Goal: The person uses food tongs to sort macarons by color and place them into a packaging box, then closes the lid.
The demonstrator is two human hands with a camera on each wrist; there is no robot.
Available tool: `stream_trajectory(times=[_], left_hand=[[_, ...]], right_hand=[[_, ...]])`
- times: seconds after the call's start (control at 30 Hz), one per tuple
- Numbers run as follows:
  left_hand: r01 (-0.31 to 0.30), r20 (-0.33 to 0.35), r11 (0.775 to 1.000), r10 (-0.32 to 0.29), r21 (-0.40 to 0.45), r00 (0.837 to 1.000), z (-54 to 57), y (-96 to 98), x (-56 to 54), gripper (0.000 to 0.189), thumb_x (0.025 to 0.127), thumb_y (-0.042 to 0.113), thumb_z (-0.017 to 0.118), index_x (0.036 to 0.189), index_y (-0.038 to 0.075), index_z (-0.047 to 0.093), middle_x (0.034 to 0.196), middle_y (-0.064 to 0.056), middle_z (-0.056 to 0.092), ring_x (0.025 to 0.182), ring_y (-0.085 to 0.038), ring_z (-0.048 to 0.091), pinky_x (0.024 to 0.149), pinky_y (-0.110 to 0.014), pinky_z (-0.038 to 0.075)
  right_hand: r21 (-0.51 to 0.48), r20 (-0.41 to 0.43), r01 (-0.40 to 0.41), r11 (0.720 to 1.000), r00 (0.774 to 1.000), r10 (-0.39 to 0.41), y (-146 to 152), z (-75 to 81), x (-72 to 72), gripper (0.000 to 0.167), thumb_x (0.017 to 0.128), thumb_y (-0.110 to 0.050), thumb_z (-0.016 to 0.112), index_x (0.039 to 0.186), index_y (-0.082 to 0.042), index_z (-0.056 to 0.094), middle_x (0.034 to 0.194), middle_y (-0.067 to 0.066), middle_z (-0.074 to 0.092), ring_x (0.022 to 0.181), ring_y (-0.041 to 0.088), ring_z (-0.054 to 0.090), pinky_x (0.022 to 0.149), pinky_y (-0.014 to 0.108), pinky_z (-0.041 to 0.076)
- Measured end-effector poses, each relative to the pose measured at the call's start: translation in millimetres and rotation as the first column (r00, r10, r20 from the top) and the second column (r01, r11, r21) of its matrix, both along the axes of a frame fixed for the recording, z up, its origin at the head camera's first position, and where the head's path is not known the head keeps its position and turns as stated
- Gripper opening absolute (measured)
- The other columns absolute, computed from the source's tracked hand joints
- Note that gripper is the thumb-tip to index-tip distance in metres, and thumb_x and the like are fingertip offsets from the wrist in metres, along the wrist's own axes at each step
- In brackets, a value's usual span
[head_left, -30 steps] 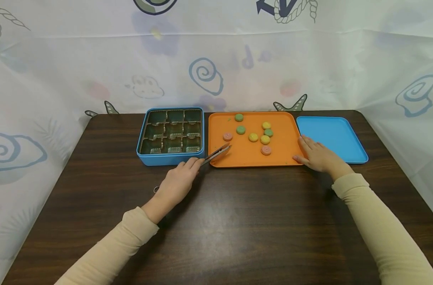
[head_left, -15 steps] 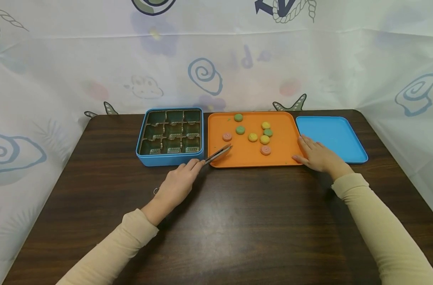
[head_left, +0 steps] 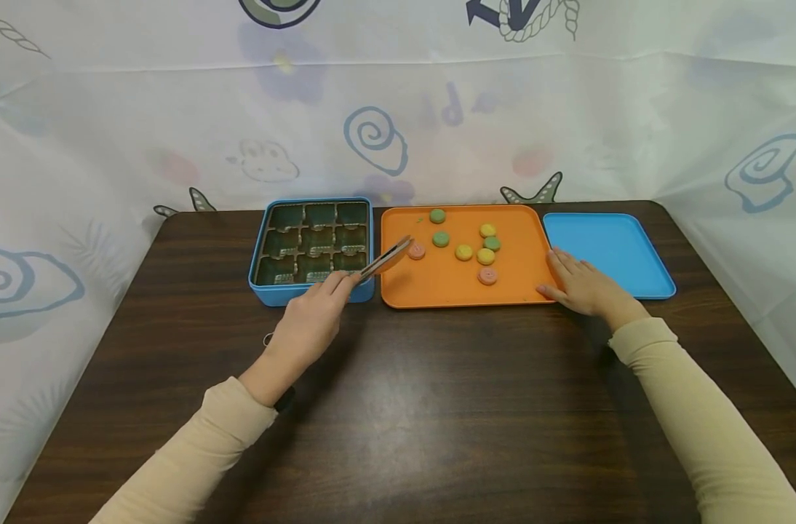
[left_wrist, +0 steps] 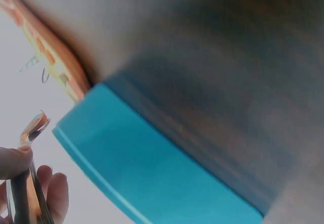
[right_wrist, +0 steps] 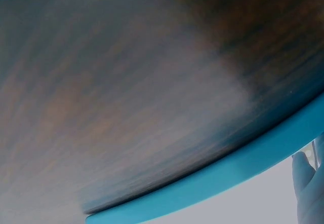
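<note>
My left hand [head_left: 306,316] grips metal tongs [head_left: 385,260], which point up and to the right over the left edge of an orange tray [head_left: 437,287]. In the head view their tips are just beside a pink round cookie-like piece [head_left: 416,250]; whether they touch it I cannot tell. The left wrist view shows thumb and fingers around the tongs [left_wrist: 21,198]. Several green [head_left: 440,239], yellow [head_left: 463,252] and pink pieces [head_left: 487,276] lie on the tray. My right hand [head_left: 584,284] rests at the tray's right edge, fingers straight.
Left of the orange tray stands a blue box [head_left: 287,295] with a dark insert divided into bare square compartments [head_left: 318,239]. A flat blue tray [head_left: 610,251] lies to the right, partly behind the right hand. All stand on a dark wooden table [head_left: 437,407] before a patterned cloth [head_left: 463,160].
The left hand and tongs have moved up and to the left, with the tips now near the left pink piece. The right hand and the round pieces stay where they were.
</note>
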State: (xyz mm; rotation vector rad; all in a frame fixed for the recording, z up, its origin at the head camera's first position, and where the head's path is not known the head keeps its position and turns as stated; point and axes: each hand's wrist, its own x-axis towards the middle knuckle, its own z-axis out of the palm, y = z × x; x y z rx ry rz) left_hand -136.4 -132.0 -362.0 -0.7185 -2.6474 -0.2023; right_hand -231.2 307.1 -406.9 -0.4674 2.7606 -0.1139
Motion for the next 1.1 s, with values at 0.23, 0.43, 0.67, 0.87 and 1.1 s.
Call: stream_trajectory(times=[0.23,0.43,0.67,0.87,1.1], left_hand=[[-0.061,-0.025,0.998,0.062,0.03,0.998,16.0,-19.4,-9.7,0.041,0.088,-0.005,0.061,0.128,0.002,0.055,0.118,-0.016,0.06,0.076,-0.032,0.064,0.047,-0.036,0.049],[-0.143,-0.053,0.987,0.147,0.075,0.988,26.2,-41.3,-20.1,0.037,0.092,-0.002,0.057,0.129,0.0,0.054,0.118,-0.02,0.058,0.071,-0.034,0.061,0.047,-0.043,0.049],[-0.244,-0.018,0.965,0.247,0.099,0.969,26.2,-69.7,-34.1,0.035,0.095,-0.003,0.05,0.13,-0.002,0.052,0.12,-0.022,0.055,0.06,-0.032,0.054,0.044,-0.043,0.042],[-0.325,0.036,0.942,0.323,0.083,0.946,19.2,-88.5,-42.0,0.035,0.094,-0.004,0.051,0.129,-0.004,0.049,0.121,-0.026,0.052,0.06,-0.037,0.055,0.044,-0.045,0.041],[-0.394,0.12,0.917,0.385,0.059,0.915,16.1,-97.0,-49.2,0.037,0.095,-0.003,0.049,0.131,-0.005,0.046,0.126,-0.028,0.048,0.063,-0.04,0.056,0.046,-0.048,0.042]], right_hand=[[-0.007,0.01,0.008,1.0,1.0,-0.008,0.4,0.5,-0.2,0.087,0.098,-0.058,0.031,0.151,0.005,0.002,0.158,0.028,0.005,0.146,0.044,0.007,0.119,0.058,0.009],[-0.018,0.021,0.007,1.0,1.0,-0.007,0.8,0.9,-0.5,0.086,0.099,-0.057,0.031,0.152,0.004,0.001,0.158,0.027,0.003,0.146,0.044,0.006,0.119,0.058,0.008],[-0.001,0.012,0.001,1.0,1.0,-0.001,0.9,-0.8,-0.7,0.086,0.099,-0.058,0.03,0.151,0.005,0.002,0.158,0.027,0.003,0.147,0.044,0.006,0.119,0.058,0.009],[0.006,0.009,0.003,1.0,1.0,-0.003,0.0,-1.4,-0.5,0.086,0.099,-0.058,0.03,0.152,0.005,0.002,0.158,0.027,0.004,0.146,0.044,0.007,0.119,0.057,0.01],[-0.003,0.01,0.01,1.0,1.0,-0.01,0.4,-0.4,-0.8,0.086,0.099,-0.057,0.03,0.151,0.005,0.002,0.158,0.028,0.004,0.146,0.044,0.007,0.119,0.058,0.01]])
